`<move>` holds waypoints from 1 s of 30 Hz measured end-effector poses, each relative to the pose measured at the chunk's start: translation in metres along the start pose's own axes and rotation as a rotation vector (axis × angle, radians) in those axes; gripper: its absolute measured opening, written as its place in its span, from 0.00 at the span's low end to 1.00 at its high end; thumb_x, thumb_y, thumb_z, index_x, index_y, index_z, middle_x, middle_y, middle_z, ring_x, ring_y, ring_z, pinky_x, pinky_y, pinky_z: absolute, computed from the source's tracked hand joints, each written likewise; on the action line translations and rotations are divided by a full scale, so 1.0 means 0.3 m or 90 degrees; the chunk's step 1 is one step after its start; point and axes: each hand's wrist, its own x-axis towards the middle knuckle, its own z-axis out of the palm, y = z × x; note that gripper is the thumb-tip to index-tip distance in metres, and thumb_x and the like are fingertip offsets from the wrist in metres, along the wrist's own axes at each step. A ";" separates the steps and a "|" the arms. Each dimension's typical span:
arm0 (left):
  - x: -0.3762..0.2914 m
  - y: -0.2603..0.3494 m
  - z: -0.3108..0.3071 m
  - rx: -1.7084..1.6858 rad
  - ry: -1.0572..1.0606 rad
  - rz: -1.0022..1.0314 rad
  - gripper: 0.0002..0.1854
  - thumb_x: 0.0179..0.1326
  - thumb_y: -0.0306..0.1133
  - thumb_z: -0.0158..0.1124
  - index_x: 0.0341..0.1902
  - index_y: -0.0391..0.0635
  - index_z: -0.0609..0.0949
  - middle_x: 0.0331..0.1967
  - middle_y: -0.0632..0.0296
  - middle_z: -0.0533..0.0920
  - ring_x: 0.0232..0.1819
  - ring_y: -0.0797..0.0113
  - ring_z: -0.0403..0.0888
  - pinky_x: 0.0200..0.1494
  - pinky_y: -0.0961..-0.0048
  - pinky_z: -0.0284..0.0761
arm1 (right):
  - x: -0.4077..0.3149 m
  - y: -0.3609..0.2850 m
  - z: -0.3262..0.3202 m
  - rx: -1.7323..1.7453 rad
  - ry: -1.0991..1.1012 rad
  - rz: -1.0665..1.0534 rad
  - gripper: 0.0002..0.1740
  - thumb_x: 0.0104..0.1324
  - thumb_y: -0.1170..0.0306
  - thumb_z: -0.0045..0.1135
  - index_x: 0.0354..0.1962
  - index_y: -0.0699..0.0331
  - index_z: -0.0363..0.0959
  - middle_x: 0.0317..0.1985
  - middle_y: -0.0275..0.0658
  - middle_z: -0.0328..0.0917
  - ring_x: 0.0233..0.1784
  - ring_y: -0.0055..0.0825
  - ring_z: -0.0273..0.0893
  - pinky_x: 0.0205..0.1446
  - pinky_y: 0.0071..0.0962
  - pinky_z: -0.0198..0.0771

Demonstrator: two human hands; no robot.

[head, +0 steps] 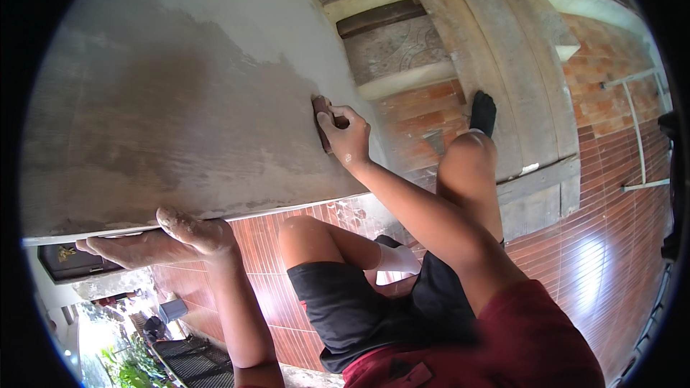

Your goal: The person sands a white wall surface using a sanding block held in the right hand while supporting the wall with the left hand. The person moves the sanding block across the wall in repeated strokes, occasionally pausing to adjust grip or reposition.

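My right hand (347,132) grips a narrow brown block (322,124), perhaps a small hand float. The block's face is pressed to a plastered wall (215,118), near its right side. A dark, damp-looking patch covers much of this surface, and the plaster beyond it is paler grey. Along the wall's lower edge in the picture, my left hand (178,240) lies with its fingers stretched out and its thumb apart. Grey dust or plaster coats that thumb and the fingers. Nothing is held in it.
My dark-socked foot stands on wide wooden planks (501,64). Red-brown striped floor tiles (582,248) lie below. A pale metal frame (636,134) stands at right. Plants (132,364) and a black mesh item (191,361) show at lower left.
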 end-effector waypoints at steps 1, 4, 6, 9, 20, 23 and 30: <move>0.005 0.008 0.003 0.008 0.000 0.008 0.37 0.75 0.47 0.50 0.79 0.46 0.48 0.77 0.44 0.48 0.75 0.52 0.56 0.68 0.48 0.70 | 0.001 0.000 0.001 0.006 0.004 0.012 0.14 0.62 0.68 0.70 0.39 0.70 0.82 0.21 0.42 0.82 0.21 0.24 0.78 0.30 0.27 0.73; 0.029 0.031 0.018 0.060 0.012 0.052 0.37 0.76 0.47 0.50 0.79 0.45 0.48 0.77 0.43 0.48 0.76 0.52 0.57 0.69 0.48 0.71 | -0.015 -0.002 0.000 -0.057 0.027 -0.114 0.14 0.62 0.68 0.70 0.40 0.72 0.81 0.19 0.42 0.82 0.19 0.24 0.78 0.27 0.28 0.72; 0.039 0.054 0.020 0.107 0.019 0.083 0.39 0.76 0.49 0.49 0.79 0.43 0.48 0.78 0.42 0.47 0.78 0.50 0.52 0.73 0.45 0.65 | -0.023 -0.011 -0.009 -0.004 -0.017 -0.050 0.15 0.62 0.68 0.70 0.40 0.73 0.81 0.19 0.42 0.81 0.18 0.23 0.77 0.26 0.27 0.71; 0.046 0.078 0.023 0.117 0.041 0.082 0.42 0.75 0.54 0.49 0.79 0.41 0.48 0.78 0.41 0.45 0.81 0.48 0.45 0.78 0.43 0.54 | -0.030 -0.035 -0.025 0.041 -0.072 0.059 0.15 0.63 0.68 0.69 0.41 0.73 0.80 0.18 0.41 0.81 0.17 0.21 0.77 0.23 0.26 0.70; -0.044 -0.087 -0.044 -0.071 -0.041 -0.103 0.35 0.77 0.51 0.44 0.76 0.38 0.55 0.76 0.42 0.53 0.77 0.54 0.55 0.74 0.53 0.63 | -0.029 -0.007 -0.031 -0.076 0.021 0.061 0.20 0.63 0.62 0.69 0.44 0.72 0.83 0.29 0.49 0.87 0.30 0.30 0.87 0.37 0.30 0.79; -0.078 -0.138 -0.073 -0.127 -0.071 -0.172 0.34 0.77 0.51 0.42 0.75 0.36 0.58 0.75 0.42 0.56 0.75 0.55 0.58 0.72 0.56 0.65 | -0.040 0.011 -0.039 -0.142 -0.032 0.058 0.20 0.63 0.62 0.69 0.44 0.71 0.83 0.28 0.50 0.87 0.31 0.32 0.87 0.39 0.31 0.80; -0.128 -0.201 -0.129 -0.231 -0.096 -0.271 0.31 0.79 0.48 0.37 0.73 0.36 0.62 0.75 0.42 0.60 0.72 0.57 0.64 0.69 0.61 0.70 | -0.065 0.035 -0.044 -0.157 0.029 -0.016 0.20 0.63 0.62 0.70 0.43 0.71 0.84 0.27 0.50 0.86 0.29 0.30 0.87 0.36 0.28 0.79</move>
